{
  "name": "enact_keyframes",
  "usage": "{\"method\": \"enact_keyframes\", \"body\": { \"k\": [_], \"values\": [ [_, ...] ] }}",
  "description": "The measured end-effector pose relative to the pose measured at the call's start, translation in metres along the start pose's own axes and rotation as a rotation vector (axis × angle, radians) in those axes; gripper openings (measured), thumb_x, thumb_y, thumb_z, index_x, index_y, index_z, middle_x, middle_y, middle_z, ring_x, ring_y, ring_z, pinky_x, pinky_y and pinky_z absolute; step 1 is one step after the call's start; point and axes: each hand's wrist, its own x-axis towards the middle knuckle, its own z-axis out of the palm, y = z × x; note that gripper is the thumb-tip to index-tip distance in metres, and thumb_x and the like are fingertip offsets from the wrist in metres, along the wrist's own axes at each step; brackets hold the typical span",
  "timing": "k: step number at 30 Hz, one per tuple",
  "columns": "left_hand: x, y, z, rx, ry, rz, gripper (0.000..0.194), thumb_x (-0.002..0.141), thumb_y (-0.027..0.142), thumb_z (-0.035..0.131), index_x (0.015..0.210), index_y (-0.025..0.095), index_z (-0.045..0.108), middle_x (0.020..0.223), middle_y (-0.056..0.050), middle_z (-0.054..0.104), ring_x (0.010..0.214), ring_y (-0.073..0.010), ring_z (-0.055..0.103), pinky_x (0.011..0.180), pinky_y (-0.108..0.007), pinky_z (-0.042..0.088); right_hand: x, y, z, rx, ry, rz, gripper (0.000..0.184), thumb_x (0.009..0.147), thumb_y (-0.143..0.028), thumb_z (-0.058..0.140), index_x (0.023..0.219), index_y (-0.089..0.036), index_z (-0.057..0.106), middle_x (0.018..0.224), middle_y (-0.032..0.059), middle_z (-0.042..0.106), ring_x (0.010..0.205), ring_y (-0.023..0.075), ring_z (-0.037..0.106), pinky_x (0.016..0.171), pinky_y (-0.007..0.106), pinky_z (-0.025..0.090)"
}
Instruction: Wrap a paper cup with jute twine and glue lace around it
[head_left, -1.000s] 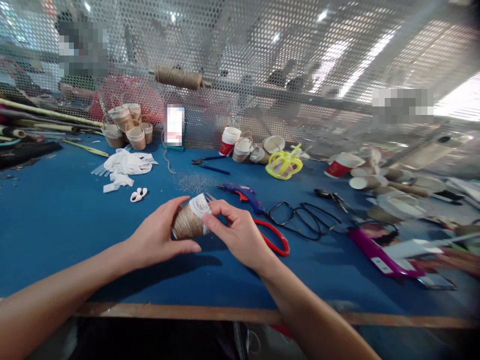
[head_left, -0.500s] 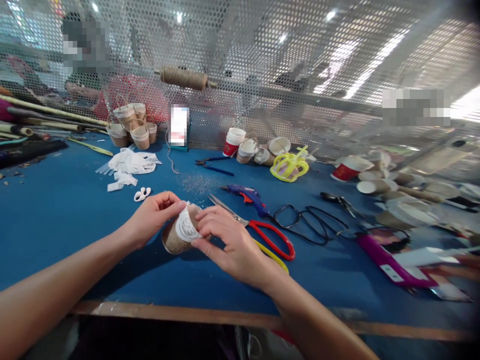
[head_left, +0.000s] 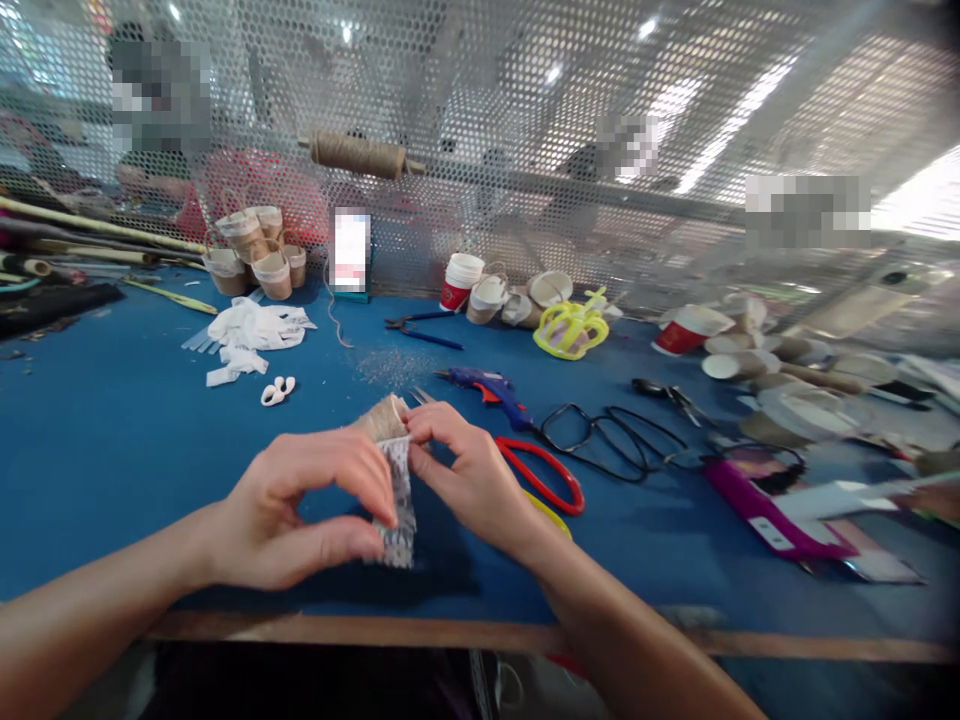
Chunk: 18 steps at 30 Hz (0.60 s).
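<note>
A small twine-wrapped cup (head_left: 384, 418) is held above the blue table by my right hand (head_left: 465, 465), its thumb and fingers closed at the rim. From the cup a strip of white lace (head_left: 401, 500) hangs down loosely. My left hand (head_left: 300, 505) is curled in front of the cup, thumb and fingertips nearly together at the lace's left edge. The left hand hides part of the cup. Red-and-yellow handled scissors (head_left: 544, 473) lie partly under my right hand. A blue glue gun (head_left: 491, 390) rests just beyond it.
White fabric scraps (head_left: 259, 325) and a white looped piece (head_left: 277, 390) lie left. Pliers (head_left: 424, 328), paper cups (head_left: 459, 282) and a yellow crown-shaped piece (head_left: 570, 325) stand farther back. A black cord (head_left: 600, 440) curls rightward near a purple box (head_left: 776, 515). Mesh (head_left: 480, 120) rises behind.
The lace lay around the cup half a second ago and now hangs down from it. My left hand has moved from the cup's rim down and toward me. The cup has turned.
</note>
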Motion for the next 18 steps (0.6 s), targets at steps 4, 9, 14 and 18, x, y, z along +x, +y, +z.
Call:
{"method": "enact_keyframes", "body": {
  "k": [4, 9, 14, 18],
  "values": [
    [0.003, -0.008, -0.006, 0.121, 0.286, -0.212, 0.010, 0.083, 0.025, 0.052, 0.086, 0.018, 0.058, 0.071, -0.003, 0.064, 0.068, -0.0168, 0.060, 0.067, -0.032, 0.049, 0.000, 0.000, 0.000, 0.054, 0.016, -0.010, 0.015, 0.079, -0.015, 0.054, 0.067, -0.022, 0.050, 0.076, 0.0021, 0.057, 0.081, 0.0160, 0.055, 0.080, 0.035, 0.045],
    [0.015, -0.035, -0.008, 0.056, 0.219, -0.492, 0.046, 0.073, 0.041, 0.055, 0.109, 0.013, 0.048, 0.097, -0.011, 0.061, 0.091, -0.0229, 0.059, 0.079, -0.037, 0.048, -0.001, -0.001, 0.000, 0.093, 0.011, -0.055, 0.012, 0.080, -0.016, 0.056, 0.070, -0.022, 0.053, 0.078, 0.0022, 0.058, 0.084, 0.0162, 0.056, 0.082, 0.036, 0.045],
    [0.012, -0.039, 0.002, -0.080, 0.083, -0.603, 0.051, 0.073, 0.044, 0.058, 0.114, 0.015, 0.047, 0.104, -0.010, 0.060, 0.092, -0.0225, 0.058, 0.077, -0.033, 0.049, -0.002, -0.002, -0.001, 0.097, -0.003, -0.073, 0.011, 0.081, -0.016, 0.055, 0.072, -0.022, 0.054, 0.078, 0.0027, 0.059, 0.088, 0.0171, 0.057, 0.084, 0.037, 0.046],
    [0.010, -0.038, 0.003, -0.144, 0.131, -0.665, 0.049, 0.073, 0.046, 0.060, 0.110, 0.015, 0.050, 0.101, -0.009, 0.061, 0.088, -0.0219, 0.059, 0.074, -0.032, 0.049, -0.002, -0.003, -0.003, 0.020, 0.008, -0.108, 0.004, 0.081, -0.019, 0.056, 0.080, -0.022, 0.056, 0.084, 0.0039, 0.062, 0.087, 0.0178, 0.058, 0.089, 0.042, 0.044]
  ]
}}
